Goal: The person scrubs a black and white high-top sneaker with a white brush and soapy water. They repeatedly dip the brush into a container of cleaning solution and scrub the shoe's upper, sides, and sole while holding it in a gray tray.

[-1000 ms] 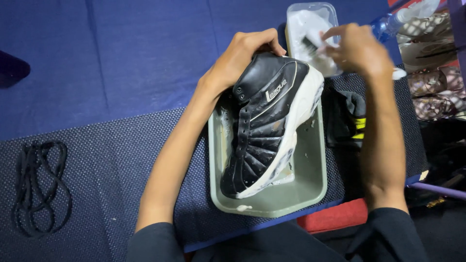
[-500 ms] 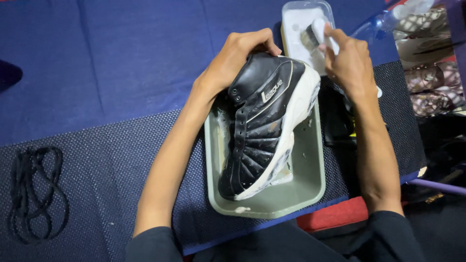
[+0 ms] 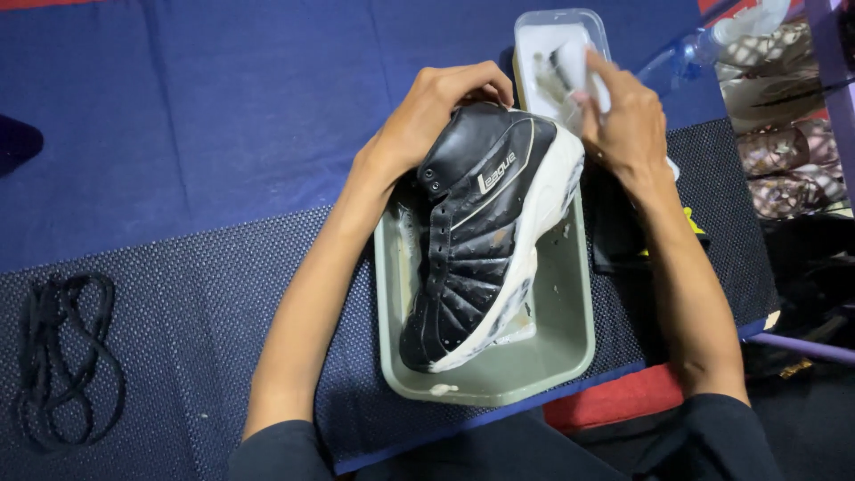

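Left hand (image 3: pixel 445 111): clasped over the heel and collar of the shoe (image 3: pixel 481 240), fingers curled round its back.
Right hand (image 3: pixel 623 116): closed round a small brush (image 3: pixel 557 76) — bristles over the tub (image 3: pixel 532 53), just past the shoe's heel.
Shoe: black high-top with a white sole, no laces in it, lying on its side in the tray (image 3: pixel 561 347), heel toward the far edge, toe toward the person; white foam streaks along the sole.
Tray: grey-green, rectangular, on the dark mat (image 3: pixel 196 330) near its right edge.
Tub: clear, rectangular, whitish inside — on the blue cloth (image 3: pixel 223 107) just beyond the tray.
Laces (image 3: pixel 62 356): a loose black tangle at the mat's left edge, well apart from the tray.
Spray bottle (image 3: pixel 712 40): clear, lying right of the tub.
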